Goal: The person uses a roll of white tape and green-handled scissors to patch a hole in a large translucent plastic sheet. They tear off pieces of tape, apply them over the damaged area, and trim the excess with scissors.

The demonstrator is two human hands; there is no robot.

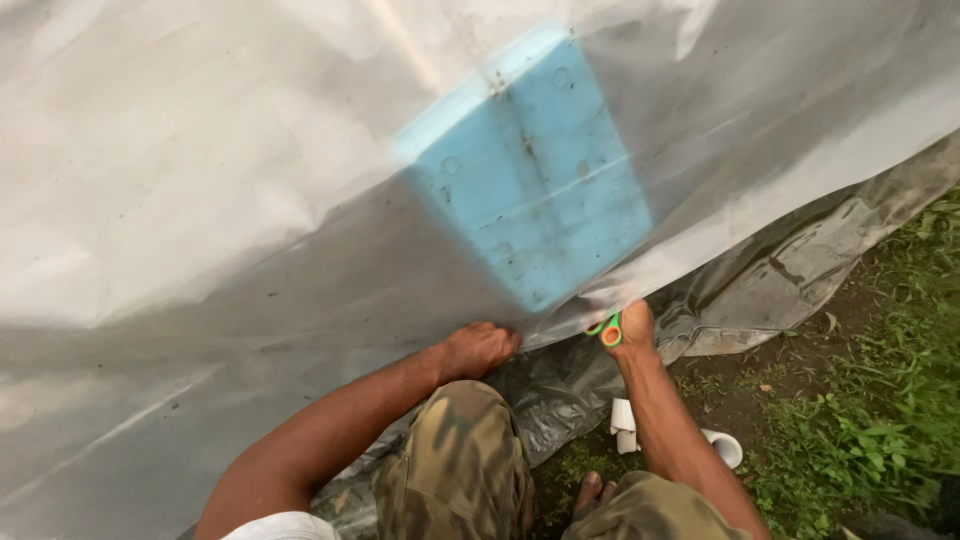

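Clear plastic sheet (250, 200) fills frame from 9 to 3 o'clock, blue foam block (530, 170) behind it at 12. Right hand (632, 328), grip closed on green-handled scissors (607, 330), works the sheet's lower edge; left hand (480, 348), fist closed, pinches that edge taut. Cutting step underway, likely; continuing needs tension held. White pipe pieces (624, 425) on grass (860, 440) at 5.

Green-orange scissors (606, 330) at edge of taut translucent plastic sheet (250, 200).

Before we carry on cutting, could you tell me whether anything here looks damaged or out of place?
Nothing looks damaged. The plastic sheet is dirt-speckled, and its lower edge bunches in folds on the ground near the white pipe fittings. The blue block is blurred.
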